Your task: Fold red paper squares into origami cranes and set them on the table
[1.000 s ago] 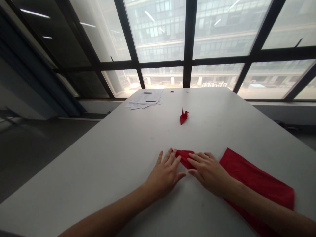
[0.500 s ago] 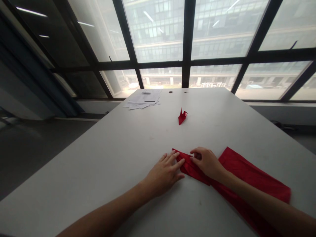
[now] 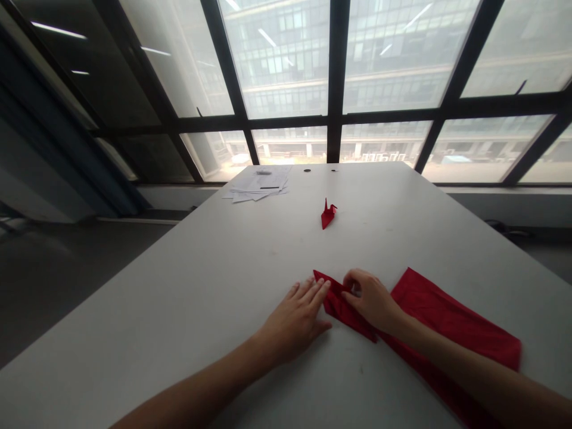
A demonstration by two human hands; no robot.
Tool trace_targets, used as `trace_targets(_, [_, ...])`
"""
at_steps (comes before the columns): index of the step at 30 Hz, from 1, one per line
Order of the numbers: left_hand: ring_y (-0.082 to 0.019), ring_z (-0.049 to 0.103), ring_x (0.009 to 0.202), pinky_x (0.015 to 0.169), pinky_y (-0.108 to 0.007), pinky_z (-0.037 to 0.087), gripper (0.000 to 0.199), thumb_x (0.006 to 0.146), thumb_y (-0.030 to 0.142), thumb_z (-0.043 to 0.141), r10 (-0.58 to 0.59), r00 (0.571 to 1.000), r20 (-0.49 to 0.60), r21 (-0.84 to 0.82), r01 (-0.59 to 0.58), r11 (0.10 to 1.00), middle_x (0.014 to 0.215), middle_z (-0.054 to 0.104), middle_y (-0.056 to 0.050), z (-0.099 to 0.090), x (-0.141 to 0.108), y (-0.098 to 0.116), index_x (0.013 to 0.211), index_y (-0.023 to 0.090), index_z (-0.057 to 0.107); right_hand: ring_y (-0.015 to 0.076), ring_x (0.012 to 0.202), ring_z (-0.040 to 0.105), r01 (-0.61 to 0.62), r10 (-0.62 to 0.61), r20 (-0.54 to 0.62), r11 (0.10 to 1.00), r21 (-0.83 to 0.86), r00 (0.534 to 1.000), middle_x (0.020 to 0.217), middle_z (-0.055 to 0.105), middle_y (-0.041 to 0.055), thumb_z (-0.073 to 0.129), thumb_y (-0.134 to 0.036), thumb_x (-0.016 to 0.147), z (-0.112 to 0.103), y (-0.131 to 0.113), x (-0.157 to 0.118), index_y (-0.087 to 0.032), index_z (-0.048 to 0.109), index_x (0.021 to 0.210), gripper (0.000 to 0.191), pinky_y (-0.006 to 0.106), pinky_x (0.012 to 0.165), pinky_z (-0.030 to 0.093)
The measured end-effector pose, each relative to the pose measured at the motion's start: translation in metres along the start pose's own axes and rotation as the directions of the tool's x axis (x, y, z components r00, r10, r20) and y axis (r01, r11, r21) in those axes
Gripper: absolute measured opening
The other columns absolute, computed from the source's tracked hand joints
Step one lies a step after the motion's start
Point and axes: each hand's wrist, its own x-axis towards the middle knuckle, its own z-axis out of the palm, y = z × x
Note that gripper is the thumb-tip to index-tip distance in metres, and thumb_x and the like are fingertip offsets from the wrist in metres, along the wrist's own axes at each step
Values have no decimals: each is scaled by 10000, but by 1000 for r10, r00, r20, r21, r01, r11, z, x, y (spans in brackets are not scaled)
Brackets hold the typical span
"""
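Note:
A folded piece of red paper (image 3: 346, 314) lies slantwise on the white table, its narrow tip toward the far left. My left hand (image 3: 298, 316) is flat with fingers stretched out, their tips pressing on the paper's left part. Thumb and index finger of my right hand (image 3: 369, 298) are curled together in a pinch at the paper's upper edge; part of the paper is hidden behind this hand. Under my right forearm lies a large creased red sheet (image 3: 451, 316), partly covered by the arm.
A small red paper crane (image 3: 328, 214) stands farther back on the white table (image 3: 201, 286). Loose white papers (image 3: 250, 189) with a dark pen-like stick lie at the far left corner. Large windows (image 3: 290, 59) rise behind the table, and a blue curtain (image 3: 58, 131) hangs at the left.
My left fingers have drawn closer together on the paper. The right hand's pinch has shifted slightly along the paper's edge. The whole view has moved a little.

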Motion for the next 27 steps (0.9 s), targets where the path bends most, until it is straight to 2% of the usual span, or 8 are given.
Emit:
trace_targets(7, [-331, 169, 1502, 1180, -534, 282, 659, 947, 548, 509, 6, 1000, -29, 27, -5, 1000, 1626, 222, -116, -2, -1, 0, 1501, 233, 341, 191, 854, 554, 187, -187, 5, 982, 24, 982, 873, 617, 21, 564, -39, 782, 1, -3, -4, -212, 587, 809, 177, 309, 804, 446])
trace_targets(11, [-325, 213, 1491, 1178, -542, 281, 670, 949, 572, 484, 29, 1000, -3, 2, -29, 1000, 1600, 301, -101, -3, 0, -4, 1512, 248, 322, 203, 906, 561, 237, -238, 41, 971, 17, 971, 912, 644, 35, 564, -39, 818, 0, -5, -5, -210, 638, 882, 197, 327, 856, 454])
trace_targets(15, [-326, 249, 1480, 1178, -549, 271, 683, 950, 568, 486, 23, 1000, 11, -7, -23, 1000, 1593, 317, -98, -2, 0, -5, 1525, 248, 300, 214, 971, 567, 227, -228, 59, 974, 25, 972, 996, 655, 50, 572, -52, 833, 0, -3, -5, -223, 667, 1103, 334, 343, 904, 454])
trace_targets(17, [-324, 257, 1477, 1179, -546, 270, 690, 948, 572, 488, 24, 1000, 17, -5, -24, 1000, 1595, 316, -94, -3, 0, -5, 1525, 245, 300, 215, 963, 573, 198, -199, 48, 980, 25, 979, 998, 655, 56, 584, -75, 840, 2, -1, -4, -218, 666, 1146, 348, 343, 899, 457])
trace_targets(22, [-328, 269, 1470, 1179, -539, 271, 694, 944, 579, 492, 20, 999, 36, 9, -20, 1000, 1590, 327, -90, -5, 1, -5, 1521, 239, 310, 209, 858, 583, 104, -104, 26, 995, -6, 994, 910, 648, 62, 609, -145, 854, 7, -2, 0, -182, 714, 1049, 224, 335, 828, 465])
trace_targets(27, [-327, 274, 1468, 1178, -536, 268, 683, 953, 584, 465, 30, 999, 19, 13, -31, 999, 1589, 326, -97, -4, 0, -5, 1523, 243, 303, 198, 831, 584, 127, -127, 55, 992, 8, 990, 855, 639, 42, 592, -130, 855, 8, -3, 1, -204, 733, 1002, 217, 326, 812, 464])
